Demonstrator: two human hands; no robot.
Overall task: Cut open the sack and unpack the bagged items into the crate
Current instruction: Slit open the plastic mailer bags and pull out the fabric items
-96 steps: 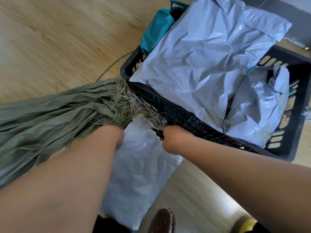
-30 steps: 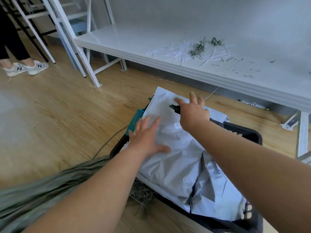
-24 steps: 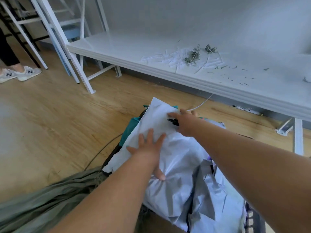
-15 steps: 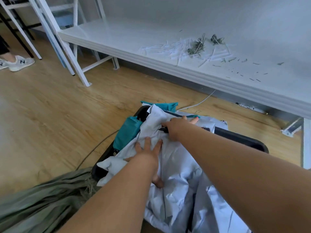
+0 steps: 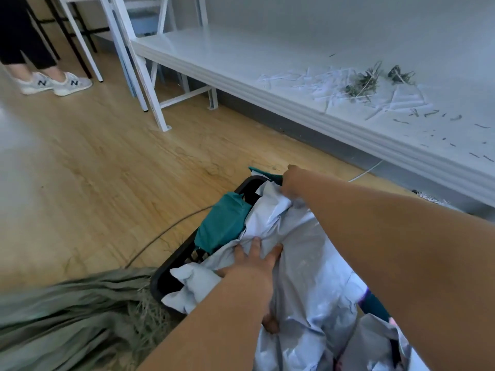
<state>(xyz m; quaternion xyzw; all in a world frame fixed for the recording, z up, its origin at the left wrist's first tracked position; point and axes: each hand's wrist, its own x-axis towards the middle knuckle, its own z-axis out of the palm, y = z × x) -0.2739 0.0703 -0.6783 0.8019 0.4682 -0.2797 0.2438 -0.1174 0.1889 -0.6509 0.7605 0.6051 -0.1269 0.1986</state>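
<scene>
Left hand (image 5: 249, 266) is pressing flat, fingers straight and spread, on the grey bag (image 5: 302, 253) lying atop the black crate (image 5: 171, 266). Right hand (image 5: 293, 180) is reaching beyond it at the bag's far edge; its grip cannot be told. A teal bag (image 5: 222, 223) is sitting just left of the left hand. The green sack (image 5: 67, 317) is lying on the floor, touching the crate's near-left side
</scene>
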